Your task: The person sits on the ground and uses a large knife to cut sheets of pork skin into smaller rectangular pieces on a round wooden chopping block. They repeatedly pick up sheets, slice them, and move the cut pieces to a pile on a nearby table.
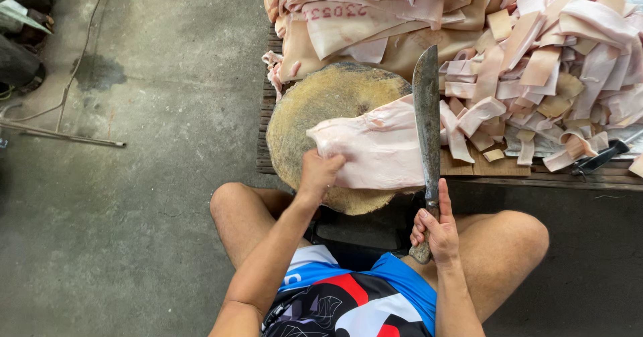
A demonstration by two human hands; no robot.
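A pale pink slab of pork skin [378, 146] lies across a round wooden chopping block [321, 99]. My left hand [320, 171] presses down on the slab's near left edge. My right hand [437, 228] grips the handle of a long dark cleaver [426, 109], whose blade points away from me and rests along the slab's right edge. My bare knees sit on either side below the block.
A heap of cut skin strips [542, 76] covers the low wooden platform [603, 176] at right. Large uncut sheets [362, 15] are stacked behind the block. A second dark-handled knife [603, 156] lies at the far right. Bare concrete floor [134, 176] with metal rods [67, 135] extends left.
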